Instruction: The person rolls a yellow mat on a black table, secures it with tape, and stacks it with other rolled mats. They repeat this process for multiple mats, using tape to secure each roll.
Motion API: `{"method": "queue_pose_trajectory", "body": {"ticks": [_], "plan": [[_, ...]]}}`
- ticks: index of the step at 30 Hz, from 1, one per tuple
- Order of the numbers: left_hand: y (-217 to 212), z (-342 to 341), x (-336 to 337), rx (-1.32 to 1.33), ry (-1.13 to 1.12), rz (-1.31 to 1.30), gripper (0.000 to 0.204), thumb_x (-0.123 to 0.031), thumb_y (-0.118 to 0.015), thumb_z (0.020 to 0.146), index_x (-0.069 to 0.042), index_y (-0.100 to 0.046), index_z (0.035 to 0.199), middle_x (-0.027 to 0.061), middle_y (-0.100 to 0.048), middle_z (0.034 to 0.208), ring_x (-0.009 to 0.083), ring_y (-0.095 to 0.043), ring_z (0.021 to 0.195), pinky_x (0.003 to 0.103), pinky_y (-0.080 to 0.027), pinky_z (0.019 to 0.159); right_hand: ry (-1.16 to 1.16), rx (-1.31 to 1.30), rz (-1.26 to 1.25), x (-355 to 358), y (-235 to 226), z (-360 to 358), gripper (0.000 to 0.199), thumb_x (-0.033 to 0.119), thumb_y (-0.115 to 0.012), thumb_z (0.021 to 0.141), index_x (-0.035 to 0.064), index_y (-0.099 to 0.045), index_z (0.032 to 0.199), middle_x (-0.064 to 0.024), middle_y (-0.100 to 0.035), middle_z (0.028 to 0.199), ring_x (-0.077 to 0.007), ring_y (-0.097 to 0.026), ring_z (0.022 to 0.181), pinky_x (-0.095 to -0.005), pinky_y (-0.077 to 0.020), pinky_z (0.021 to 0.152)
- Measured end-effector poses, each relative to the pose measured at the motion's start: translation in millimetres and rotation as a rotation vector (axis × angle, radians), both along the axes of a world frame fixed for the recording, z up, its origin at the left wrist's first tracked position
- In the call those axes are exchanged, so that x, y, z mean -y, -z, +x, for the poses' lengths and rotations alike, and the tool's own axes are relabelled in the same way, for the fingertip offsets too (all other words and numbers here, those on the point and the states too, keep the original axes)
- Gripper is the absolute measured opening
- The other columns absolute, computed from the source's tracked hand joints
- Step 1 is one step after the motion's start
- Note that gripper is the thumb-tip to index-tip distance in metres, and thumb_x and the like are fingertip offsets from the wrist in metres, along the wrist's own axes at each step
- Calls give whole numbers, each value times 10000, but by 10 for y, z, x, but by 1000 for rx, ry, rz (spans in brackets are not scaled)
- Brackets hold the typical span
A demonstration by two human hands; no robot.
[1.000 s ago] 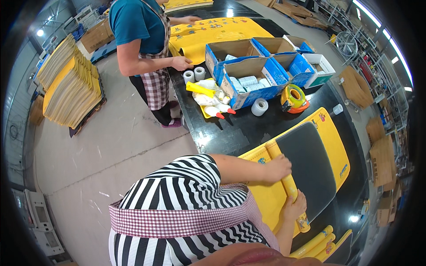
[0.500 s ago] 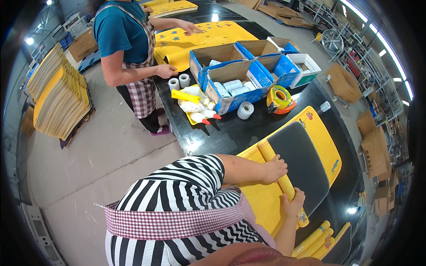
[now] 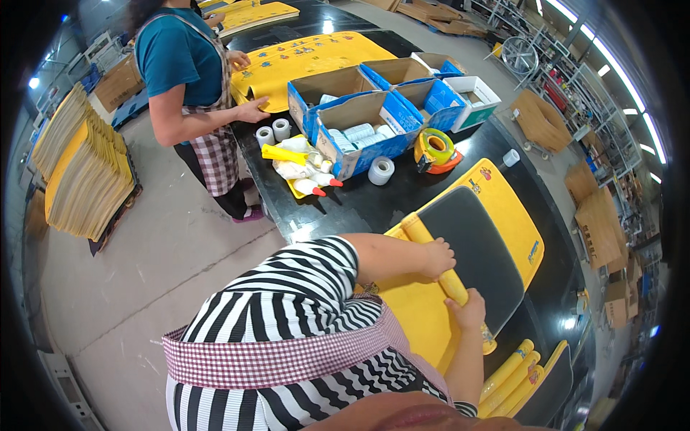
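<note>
A yellow mat with a dark grey inner face (image 3: 478,248) lies on the black table (image 3: 374,205) in front of me. Its near edge is wound into a tight yellow roll (image 3: 438,269) that runs from upper left to lower right. My left hand (image 3: 438,257) presses on the upper part of the roll. My right hand (image 3: 468,312) grips the roll lower down. Both hands have their fingers curled over it. The part of the mat under my arms is hidden.
Finished yellow rolls (image 3: 509,373) lie at the lower right. Blue-and-brown cardboard boxes (image 3: 374,115), white tape rolls (image 3: 381,170), a yellow tape dispenser (image 3: 433,149) and a tray of glue bottles (image 3: 302,169) stand farther off. Another person (image 3: 190,86) leans on the table. Stacked yellow mats (image 3: 83,172) sit on the floor at left.
My hands have shifted slightly along the roll, which has turned a little farther onto the grey face. The other person has moved one hand along the table edge.
</note>
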State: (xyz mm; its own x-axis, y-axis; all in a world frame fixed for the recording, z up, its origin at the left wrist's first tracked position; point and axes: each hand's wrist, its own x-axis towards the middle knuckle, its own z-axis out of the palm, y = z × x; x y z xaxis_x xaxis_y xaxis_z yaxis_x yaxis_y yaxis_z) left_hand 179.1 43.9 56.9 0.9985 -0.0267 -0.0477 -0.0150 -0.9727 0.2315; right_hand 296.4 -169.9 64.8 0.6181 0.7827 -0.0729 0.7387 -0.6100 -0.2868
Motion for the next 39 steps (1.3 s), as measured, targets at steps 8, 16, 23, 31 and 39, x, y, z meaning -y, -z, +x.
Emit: {"method": "queue_pose_trajectory", "body": {"ticks": [8,16,23,31,39], "plan": [[230,-1130,298,-71,113,-72,446,-388,-815,786,-88,-665,1080,95,-657,1082,304,-618,1062,444,-443,914,-67,-107,-56,527,70,-1207,566,323,-889,729,32,-649,1151,-200,-642,1120,-421,-594,1085,-501,-478,952],[201,-1208,196,148,216,-188,730,-445,-821,804,-49,-613,1380,142,-594,1211,299,-543,1174,431,-407,979,-211,115,37,817,463,-1272,809,426,-769,839,55,-494,1504,-211,-434,1559,-425,-355,1473,-626,-198,1225],[424,-944,542,371,177,-91,748,-370,-737,870,25,-511,1464,190,-560,1337,346,-527,1216,469,-404,1001,-180,88,-17,362,299,-618,624,427,-609,987,90,-528,1506,-226,-363,1644,-403,-283,1549,-616,-133,1260],[239,-56,379,131,39,-100,793,-593,-712,854,-37,-592,1407,169,-605,1286,332,-526,1232,465,-378,1034,107,241,322,110,314,-36,310,156,-670,923,16,-702,1198,-171,-716,1233,-366,-657,1157,-491,-457,1065],[284,642,1,171,125,-90,599,-653,-597,922,-98,-758,1082,132,-663,1099,324,-597,1097,432,-483,939,-30,403,266,180,613,-74,715,265,-787,855,96,-504,1488,-132,-581,1398,-329,-497,1346,-542,-283,1187]]}}
